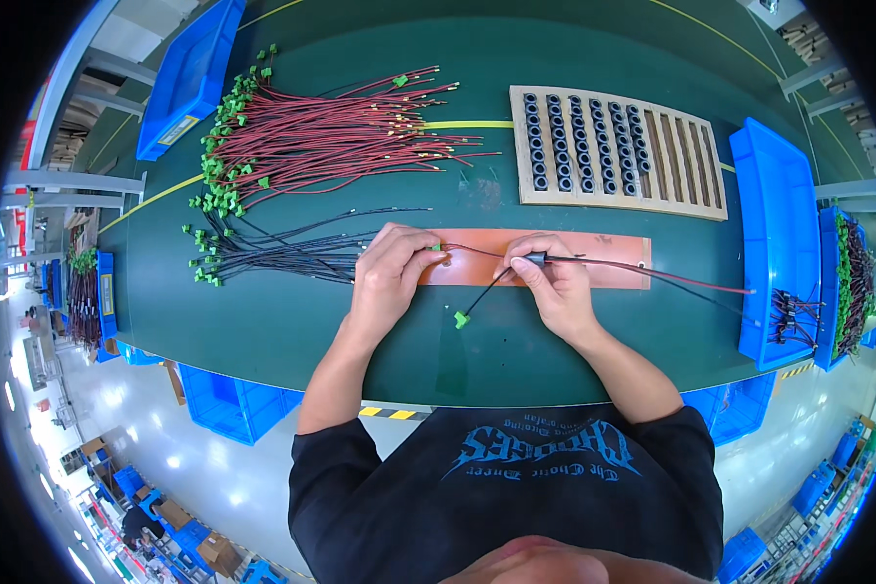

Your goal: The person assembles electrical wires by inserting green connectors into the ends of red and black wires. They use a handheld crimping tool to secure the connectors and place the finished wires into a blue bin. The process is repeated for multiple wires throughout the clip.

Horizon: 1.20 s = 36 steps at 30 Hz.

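My left hand [387, 274] pinches one end of a red wire [475, 251], close to its small green connector [437, 247]. My right hand [561, 294] grips a short black cylindrical core [534, 259] between thumb and fingers. Through the core run the red wire and a black wire [487, 294], whose green connector [461, 319] hangs below, between my hands. The wires' far ends stretch rightward, reaching the blue bin. Both hands are above an orange-brown mat [621, 246]. The fingertips partly cover the core and the left connector.
Red wires [331, 141] with green connectors are spread at the far left, with black wires [292, 255] nearer. A wooden rack [621, 197] holds rows of black cores [556, 146]. Blue bins stand right [757, 185] and far left [187, 83]; the right one contains wired pieces [796, 319].
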Each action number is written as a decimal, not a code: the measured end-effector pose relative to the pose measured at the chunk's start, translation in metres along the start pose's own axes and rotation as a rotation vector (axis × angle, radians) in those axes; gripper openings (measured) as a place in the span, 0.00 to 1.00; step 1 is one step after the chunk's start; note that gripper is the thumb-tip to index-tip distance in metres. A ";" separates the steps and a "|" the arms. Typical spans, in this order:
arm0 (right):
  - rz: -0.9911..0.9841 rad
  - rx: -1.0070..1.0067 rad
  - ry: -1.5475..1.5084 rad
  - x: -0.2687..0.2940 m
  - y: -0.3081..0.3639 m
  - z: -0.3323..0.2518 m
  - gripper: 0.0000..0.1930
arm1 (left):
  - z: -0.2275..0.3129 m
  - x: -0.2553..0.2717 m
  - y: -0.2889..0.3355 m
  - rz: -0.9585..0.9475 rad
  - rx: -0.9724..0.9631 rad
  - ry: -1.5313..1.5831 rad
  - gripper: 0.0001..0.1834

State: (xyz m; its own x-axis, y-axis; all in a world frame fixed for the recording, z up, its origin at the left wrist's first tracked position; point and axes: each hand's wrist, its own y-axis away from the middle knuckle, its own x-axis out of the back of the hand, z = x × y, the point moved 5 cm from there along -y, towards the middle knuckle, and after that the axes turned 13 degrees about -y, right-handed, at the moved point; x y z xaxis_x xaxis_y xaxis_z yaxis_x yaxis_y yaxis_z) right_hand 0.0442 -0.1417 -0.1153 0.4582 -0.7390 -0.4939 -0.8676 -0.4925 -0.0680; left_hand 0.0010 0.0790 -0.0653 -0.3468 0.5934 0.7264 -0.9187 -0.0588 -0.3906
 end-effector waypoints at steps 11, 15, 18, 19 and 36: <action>0.098 -0.079 0.068 0.005 -0.007 -0.003 0.06 | 0.000 0.007 0.005 -0.063 -0.172 -0.036 0.17; 0.130 -0.108 0.086 0.007 -0.006 -0.001 0.07 | 0.021 0.009 0.017 -0.368 -0.088 0.089 0.19; 0.122 -0.107 0.082 0.006 -0.006 -0.001 0.07 | 0.013 -0.003 0.028 -0.447 0.210 0.250 0.17; 0.114 -0.100 0.067 0.006 -0.005 -0.001 0.07 | 0.010 -0.003 0.028 -0.434 0.220 0.282 0.17; -0.068 -0.088 -0.030 -0.001 -0.005 -0.010 0.08 | 0.005 0.006 0.012 -0.097 0.126 0.091 0.09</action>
State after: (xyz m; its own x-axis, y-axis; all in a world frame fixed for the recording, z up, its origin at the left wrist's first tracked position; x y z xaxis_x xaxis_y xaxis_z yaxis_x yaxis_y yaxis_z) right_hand 0.0503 -0.1429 -0.1058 0.5083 -0.6889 -0.5169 -0.8139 -0.5804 -0.0268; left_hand -0.0124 0.0779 -0.0632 -0.2425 0.6711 0.7006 -0.9653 -0.0948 -0.2434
